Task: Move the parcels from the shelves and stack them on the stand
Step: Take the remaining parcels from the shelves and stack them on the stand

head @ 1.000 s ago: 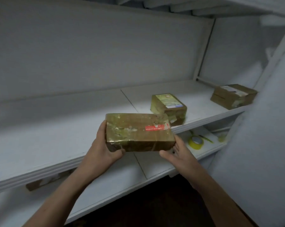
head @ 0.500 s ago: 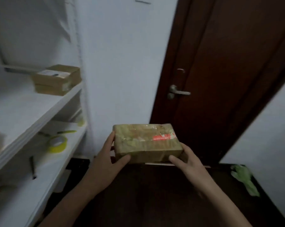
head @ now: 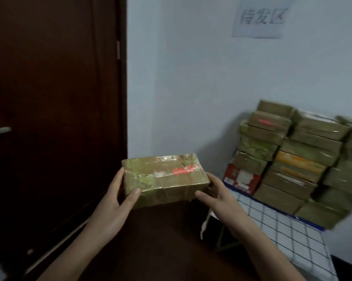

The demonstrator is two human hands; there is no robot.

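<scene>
Parcel (head: 166,179) was held in mid-air beside dark door (head: 49,98). Left hand (head: 118,197) and right hand (head: 217,196) each had fingers (head: 118,179) grasping one end. Stand (head: 282,230) with stacked parcels (head: 292,159) was near, to right.

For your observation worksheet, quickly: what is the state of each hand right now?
Left hand: holds the taped parcel at its left end.
Right hand: holds the same parcel at its right end.
</scene>
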